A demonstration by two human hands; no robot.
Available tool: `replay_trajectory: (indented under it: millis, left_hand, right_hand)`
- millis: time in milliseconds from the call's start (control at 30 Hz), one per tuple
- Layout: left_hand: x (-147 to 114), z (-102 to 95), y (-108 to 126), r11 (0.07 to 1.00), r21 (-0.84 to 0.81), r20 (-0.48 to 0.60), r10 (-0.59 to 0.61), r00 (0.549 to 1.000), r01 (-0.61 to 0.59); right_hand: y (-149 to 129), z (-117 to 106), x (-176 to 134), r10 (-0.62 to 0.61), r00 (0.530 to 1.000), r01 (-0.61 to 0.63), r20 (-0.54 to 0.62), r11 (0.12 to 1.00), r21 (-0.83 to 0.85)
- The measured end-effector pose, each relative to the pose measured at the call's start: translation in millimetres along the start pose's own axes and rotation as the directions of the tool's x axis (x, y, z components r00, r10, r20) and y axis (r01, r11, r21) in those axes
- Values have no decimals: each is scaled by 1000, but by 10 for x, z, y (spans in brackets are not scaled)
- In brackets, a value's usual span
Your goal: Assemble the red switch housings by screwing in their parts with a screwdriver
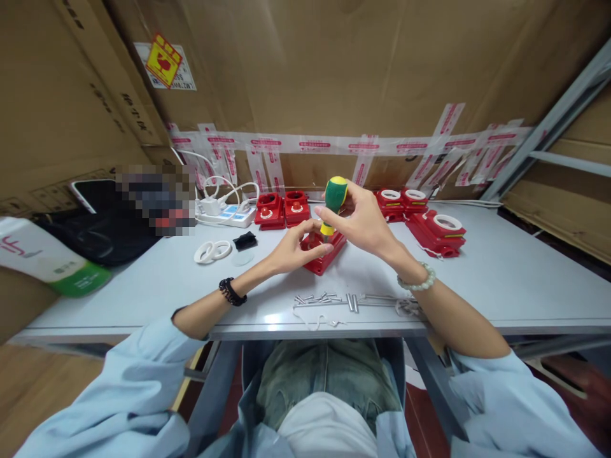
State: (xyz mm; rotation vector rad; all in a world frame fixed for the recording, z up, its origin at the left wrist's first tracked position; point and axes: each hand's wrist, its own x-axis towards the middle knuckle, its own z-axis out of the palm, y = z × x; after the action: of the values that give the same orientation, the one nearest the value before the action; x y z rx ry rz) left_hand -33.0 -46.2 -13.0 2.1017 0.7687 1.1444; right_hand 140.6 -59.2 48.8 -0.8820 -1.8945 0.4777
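My right hand (365,219) grips a screwdriver with a green and yellow handle (334,196), held upright with its tip down into a red plastic housing (329,251) on the grey table (501,273). My left hand (293,248) rests on the left side of that housing and steadies it. The screwdriver's shaft is hidden between my fingers. A row of small metal screws and pins (329,299) lies just in front of the housing, near the table's front edge.
More red housings stand behind (281,208) and at the right (442,232), some with white rings on top. Two loose white rings (212,251), a clear disc, a small black part (245,240), a white power strip (226,215) and a black bag (105,235) lie at left. Cardboard walls enclose the table.
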Motion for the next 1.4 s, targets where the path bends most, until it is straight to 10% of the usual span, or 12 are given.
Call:
replay_trajectory:
  millis: [300,533,733,1033,1400]
  left_hand:
    - [3,34,-46,1000,-21,-67,-24,997,22]
    - [-15,-53,1,954,228,44,191,981,-195]
    - [6,-11,-51,982,168,-26,97,995,-91]
    - [-23,-233,-5,864,448,278,111,954,-231]
    - [-12,-207,-90,756,577,321,141,937,-311]
  right_hand:
    - [-54,-15,-7,-5,998,1,-62,998,-70]
    - [-9,-16,5,-2,997,-4,-78,997,-77]
    - [29,0,-4,15,998,-21,-57,994,-109]
    - [60,-13,26,-6,995,-6,-104,994,-112]
    - [-4,-57,11,-27,993,16,-117,995,-94]
